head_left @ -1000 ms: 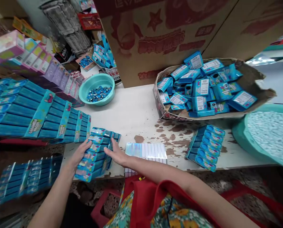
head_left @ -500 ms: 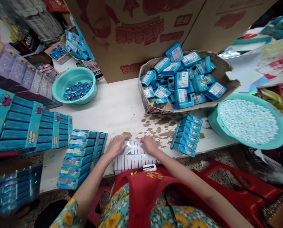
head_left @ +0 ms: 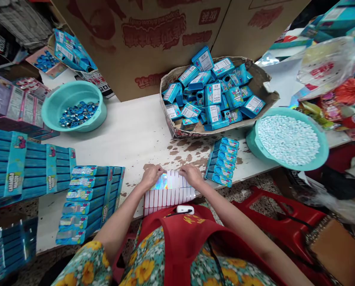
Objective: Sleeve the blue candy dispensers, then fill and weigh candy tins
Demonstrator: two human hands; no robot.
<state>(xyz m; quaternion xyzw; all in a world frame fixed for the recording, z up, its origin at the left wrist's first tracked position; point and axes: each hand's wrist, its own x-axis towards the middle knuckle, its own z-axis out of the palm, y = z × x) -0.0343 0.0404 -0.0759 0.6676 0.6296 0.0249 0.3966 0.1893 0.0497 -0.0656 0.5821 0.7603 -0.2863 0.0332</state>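
A white sheet of narrow stickers [head_left: 169, 198] in rows lies at the table's front edge, close to my red apron. My left hand [head_left: 151, 176] pinches its far left corner, beside a shiny rainbow-coloured patch. At the far right corner, the fingers of my right hand [head_left: 191, 174] are closed on the sheet's edge. Just right of my right hand stands a short row of blue candy boxes [head_left: 222, 162] with round holes in their ends. A longer banded stack of blue boxes [head_left: 89, 200] is left of my left forearm.
A torn carton [head_left: 177, 133] heaped with loose blue boxes sits behind my hands, against a large cardboard box [head_left: 147, 51]. A teal basin [head_left: 287, 159] of pale candies is at right; another basin [head_left: 51, 115] with blue metallic caps is at left. A red stool [head_left: 263, 210] stands below right.
The view has swung right, so the basins and boxes appear further left. Both hands keep hold of the sticker sheet, and more of its rainbow patch shows beside my left fingers.
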